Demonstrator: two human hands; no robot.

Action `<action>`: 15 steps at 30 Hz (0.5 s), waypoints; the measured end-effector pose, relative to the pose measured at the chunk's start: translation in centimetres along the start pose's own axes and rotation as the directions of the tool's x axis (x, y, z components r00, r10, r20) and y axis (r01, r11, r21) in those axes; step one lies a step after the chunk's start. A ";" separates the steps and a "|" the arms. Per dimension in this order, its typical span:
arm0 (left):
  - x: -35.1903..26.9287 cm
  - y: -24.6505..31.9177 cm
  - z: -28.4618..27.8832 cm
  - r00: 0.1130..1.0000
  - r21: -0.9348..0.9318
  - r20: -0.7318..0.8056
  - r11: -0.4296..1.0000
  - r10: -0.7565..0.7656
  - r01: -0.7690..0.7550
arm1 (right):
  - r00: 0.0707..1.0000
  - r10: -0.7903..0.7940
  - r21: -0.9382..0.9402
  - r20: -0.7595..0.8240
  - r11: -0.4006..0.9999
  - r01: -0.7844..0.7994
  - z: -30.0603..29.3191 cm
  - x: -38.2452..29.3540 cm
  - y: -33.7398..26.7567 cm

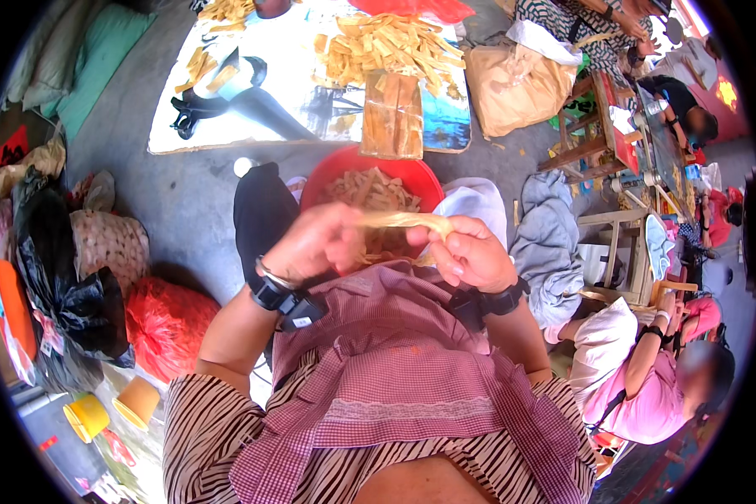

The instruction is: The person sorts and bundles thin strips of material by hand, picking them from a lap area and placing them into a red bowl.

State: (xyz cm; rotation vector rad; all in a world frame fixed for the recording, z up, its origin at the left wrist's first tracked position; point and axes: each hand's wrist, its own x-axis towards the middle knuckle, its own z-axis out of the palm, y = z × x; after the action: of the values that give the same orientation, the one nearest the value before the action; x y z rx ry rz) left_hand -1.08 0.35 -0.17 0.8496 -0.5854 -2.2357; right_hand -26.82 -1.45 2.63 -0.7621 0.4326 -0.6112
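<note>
A pale yellow, flexible strip [403, 219] is stretched between my two hands above my lap. My left hand [320, 244], blurred, grips its left end. My right hand [475, 252] pinches the other end, which bends over near the fingertips. Below and beyond them, between my knees, a red plastic basin [435, 179] holds many short pale pieces [375, 189]. Behind the basin, a clear-wrapped bundle of flat yellow-brown strips [392, 116] lies over the edge of a printed board. A loose pile of similar strips [394, 47] lies on the board.
The printed board [227, 135] stands ahead of me. A brown sack [520, 82] is to its right. A red plastic bag [167, 324] and a black bag [82, 302] lie at left. Grey cloth [548, 246], a wooden stool [627, 220] and a seated person in pink [649, 403] are at right.
</note>
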 end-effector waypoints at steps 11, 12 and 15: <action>1.4 -1.7 3.9 0.954 -0.277 0.193 0.920 -0.229 0.277 | 0.912 -0.383 -0.886 -0.145 0.461 0.053 0.0 2.6 2.6; 1.1 -1.7 3.6 0.994 -0.060 0.056 0.993 -0.099 0.102 | 0.915 -0.307 -0.794 -0.263 0.607 -0.024 -0.2 2.4 2.8; 1.4 -1.7 3.1 0.940 0.425 -0.110 0.870 0.322 -0.249 | 0.956 -0.233 -0.355 -0.177 0.921 0.159 0.0 2.4 2.3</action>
State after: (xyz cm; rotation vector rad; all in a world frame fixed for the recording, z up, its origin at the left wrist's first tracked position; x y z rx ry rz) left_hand -4.81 1.01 0.37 1.0753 -1.0409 -1.7698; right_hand -24.15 -1.71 0.59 -1.0817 0.6788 -0.8262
